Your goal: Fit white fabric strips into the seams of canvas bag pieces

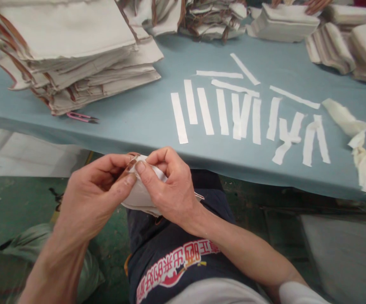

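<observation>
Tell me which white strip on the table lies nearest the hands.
The leftmost white strip; its near end comes closer to the right hand than any other strip does.

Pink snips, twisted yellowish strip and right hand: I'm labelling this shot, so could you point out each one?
Pink snips (87, 119): head view, where handles meet blades.
Twisted yellowish strip (359, 139): head view, crumpled middle part.
Right hand (176, 191): head view, back of the hand.
</observation>
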A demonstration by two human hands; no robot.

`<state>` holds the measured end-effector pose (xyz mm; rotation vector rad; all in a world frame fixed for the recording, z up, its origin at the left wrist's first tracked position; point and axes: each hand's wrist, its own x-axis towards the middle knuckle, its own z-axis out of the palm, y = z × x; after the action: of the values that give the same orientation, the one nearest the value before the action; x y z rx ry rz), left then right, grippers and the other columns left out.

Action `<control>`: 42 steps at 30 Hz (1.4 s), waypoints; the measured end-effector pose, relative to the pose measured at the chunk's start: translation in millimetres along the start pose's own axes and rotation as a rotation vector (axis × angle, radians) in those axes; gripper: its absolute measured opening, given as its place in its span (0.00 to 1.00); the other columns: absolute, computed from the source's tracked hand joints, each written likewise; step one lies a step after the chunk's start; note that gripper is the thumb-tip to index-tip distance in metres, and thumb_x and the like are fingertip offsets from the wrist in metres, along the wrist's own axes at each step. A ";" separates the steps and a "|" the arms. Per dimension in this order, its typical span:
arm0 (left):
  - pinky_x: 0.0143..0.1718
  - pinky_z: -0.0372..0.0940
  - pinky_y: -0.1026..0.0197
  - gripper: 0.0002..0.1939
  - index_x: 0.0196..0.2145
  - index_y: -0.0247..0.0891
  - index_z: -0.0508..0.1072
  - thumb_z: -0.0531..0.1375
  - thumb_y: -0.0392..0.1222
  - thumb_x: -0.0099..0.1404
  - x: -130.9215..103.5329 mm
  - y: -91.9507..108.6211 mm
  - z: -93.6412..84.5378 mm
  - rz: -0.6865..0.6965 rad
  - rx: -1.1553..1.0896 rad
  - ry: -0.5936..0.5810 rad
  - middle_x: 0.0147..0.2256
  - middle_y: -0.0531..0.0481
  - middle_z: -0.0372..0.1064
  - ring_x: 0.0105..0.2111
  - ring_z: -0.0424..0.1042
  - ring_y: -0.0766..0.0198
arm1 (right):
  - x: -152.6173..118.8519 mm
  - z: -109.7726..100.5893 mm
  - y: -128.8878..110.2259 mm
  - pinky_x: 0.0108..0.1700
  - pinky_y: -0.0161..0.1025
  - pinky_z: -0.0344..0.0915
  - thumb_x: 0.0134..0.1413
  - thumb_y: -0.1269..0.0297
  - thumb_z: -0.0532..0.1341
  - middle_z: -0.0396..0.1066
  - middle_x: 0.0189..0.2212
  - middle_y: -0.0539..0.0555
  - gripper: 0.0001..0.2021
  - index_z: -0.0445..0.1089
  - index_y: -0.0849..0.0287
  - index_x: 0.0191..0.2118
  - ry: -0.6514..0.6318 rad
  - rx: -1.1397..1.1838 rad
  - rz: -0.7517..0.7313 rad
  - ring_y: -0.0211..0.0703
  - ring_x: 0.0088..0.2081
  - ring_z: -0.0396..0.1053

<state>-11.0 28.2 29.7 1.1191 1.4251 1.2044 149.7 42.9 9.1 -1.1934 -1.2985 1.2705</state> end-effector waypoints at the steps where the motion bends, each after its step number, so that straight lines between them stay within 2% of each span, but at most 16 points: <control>1: 0.32 0.73 0.78 0.11 0.37 0.44 0.91 0.79 0.40 0.53 -0.4 -0.9 -0.3 0.000 0.004 -0.001 0.34 0.50 0.89 0.28 0.81 0.71 | 0.1 0.1 0.0 0.26 0.37 0.61 0.64 0.49 0.70 0.69 0.23 0.43 0.15 0.70 0.53 0.38 -0.001 0.001 -0.005 0.35 0.22 0.63; 8: 0.29 0.72 0.76 0.09 0.35 0.40 0.89 0.76 0.38 0.53 -1.5 -1.2 -1.9 0.035 0.052 0.019 0.32 0.50 0.88 0.26 0.79 0.70 | -3.7 1.8 -0.5 0.28 0.37 0.62 0.63 0.47 0.69 0.68 0.23 0.43 0.16 0.69 0.53 0.36 0.000 -0.001 0.005 0.35 0.22 0.62; 13: 0.27 0.71 0.74 0.05 0.30 0.41 0.87 0.72 0.39 0.54 -2.8 5.5 5.7 0.089 0.171 0.078 0.28 0.54 0.84 0.24 0.78 0.70 | -6.5 3.8 4.6 0.28 0.38 0.61 0.64 0.49 0.68 0.70 0.24 0.44 0.14 0.69 0.53 0.37 -0.021 0.006 0.013 0.36 0.22 0.63; 19: 0.22 0.69 0.73 0.05 0.30 0.40 0.86 0.69 0.40 0.57 -8.2 -6.0 12.2 0.106 0.198 0.167 0.31 0.52 0.87 0.21 0.76 0.70 | -5.2 1.6 5.2 0.27 0.38 0.58 0.64 0.48 0.67 0.65 0.22 0.42 0.15 0.67 0.52 0.37 -0.071 0.041 0.029 0.35 0.22 0.60; 23: 0.25 0.69 0.76 0.04 0.31 0.42 0.86 0.69 0.40 0.58 -13.7 -12.4 11.9 0.123 0.210 0.206 0.34 0.55 0.88 0.24 0.79 0.72 | -5.6 1.1 4.1 0.27 0.37 0.56 0.63 0.49 0.66 0.65 0.22 0.42 0.14 0.66 0.52 0.36 -0.085 0.029 0.044 0.36 0.22 0.59; 27: 0.25 0.69 0.77 0.05 0.31 0.43 0.87 0.69 0.40 0.58 -15.4 -10.0 9.9 0.129 0.237 0.203 0.33 0.56 0.87 0.25 0.79 0.72 | -5.2 0.1 2.6 0.27 0.36 0.55 0.62 0.51 0.66 0.65 0.21 0.41 0.13 0.65 0.52 0.36 -0.105 0.011 0.061 0.34 0.22 0.58; 33: 0.22 0.69 0.72 0.04 0.26 0.43 0.83 0.66 0.42 0.54 -13.5 -2.2 13.6 0.144 0.240 0.187 0.25 0.58 0.79 0.21 0.74 0.69 | 4.6 -11.2 0.0 0.27 0.34 0.54 0.61 0.51 0.70 0.66 0.21 0.41 0.15 0.66 0.53 0.35 -0.254 -0.002 0.128 0.33 0.23 0.61; 42: 0.25 0.69 0.69 0.04 0.27 0.41 0.81 0.64 0.39 0.54 -15.9 11.9 21.1 0.133 0.291 0.123 0.27 0.55 0.80 0.25 0.77 0.65 | 23.4 -34.0 -1.2 0.27 0.32 0.56 0.60 0.45 0.73 0.66 0.24 0.42 0.21 0.68 0.55 0.37 -0.455 0.056 0.098 0.34 0.25 0.61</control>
<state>13.1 16.9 41.1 1.3768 1.6812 1.2003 181.3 69.4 11.1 -0.9690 -1.5265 1.7063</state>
